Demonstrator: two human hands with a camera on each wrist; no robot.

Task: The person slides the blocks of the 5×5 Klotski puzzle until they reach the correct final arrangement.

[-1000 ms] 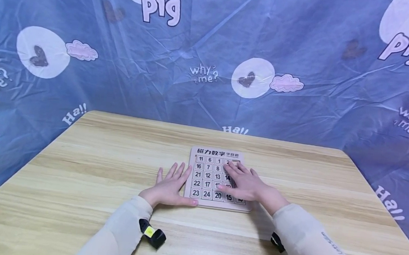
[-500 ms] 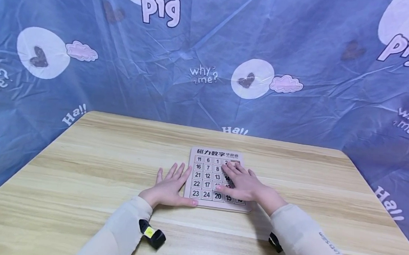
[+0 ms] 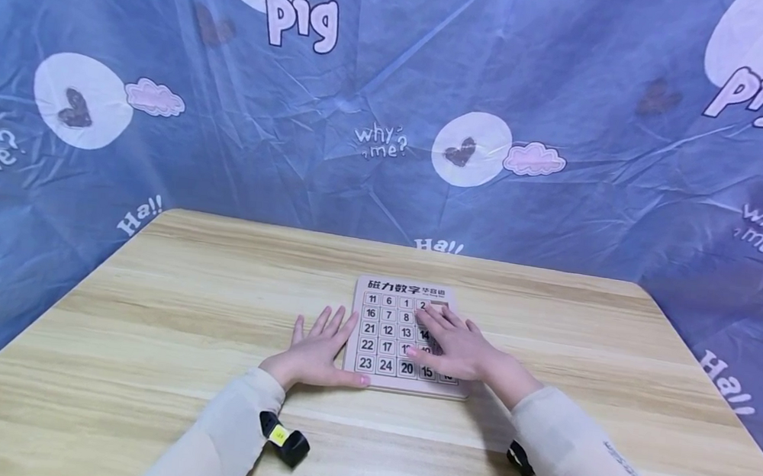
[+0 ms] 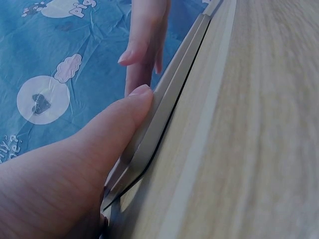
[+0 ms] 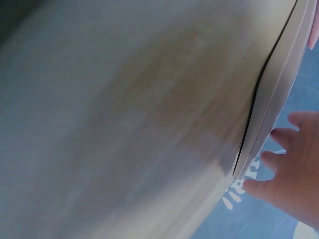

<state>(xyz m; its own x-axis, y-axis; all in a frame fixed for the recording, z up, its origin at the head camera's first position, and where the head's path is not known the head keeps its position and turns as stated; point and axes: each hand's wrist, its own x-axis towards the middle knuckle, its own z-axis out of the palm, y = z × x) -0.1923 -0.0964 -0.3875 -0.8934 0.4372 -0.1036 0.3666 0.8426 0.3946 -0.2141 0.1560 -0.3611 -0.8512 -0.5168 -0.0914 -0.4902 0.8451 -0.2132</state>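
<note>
A pale number sliding-puzzle board (image 3: 402, 385) lies flat on the table, with black-numbered square tiles in rows. My left hand (image 3: 316, 356) is spread at its left side; the thumb rests on the near left corner, as the left wrist view shows at the board's edge (image 4: 164, 102). Over the right-hand columns my right hand (image 3: 459, 351) is spread, fingers extended and hiding several tiles. A dark gap (image 3: 440, 303) shows at the top right of the grid, just beyond its fingertips. In the right wrist view, the fingers (image 5: 286, 162) extend over the board's face.
The wood-grain table (image 3: 211, 283) extends around the board on all sides. Behind it hangs a blue printed cloth (image 3: 397, 78). A black strap (image 3: 286, 443) is on the left sleeve, another (image 3: 520, 460) on the right.
My right hand has shifted very slightly left over the board and back again. The left hand and the visible tiles keep their places.
</note>
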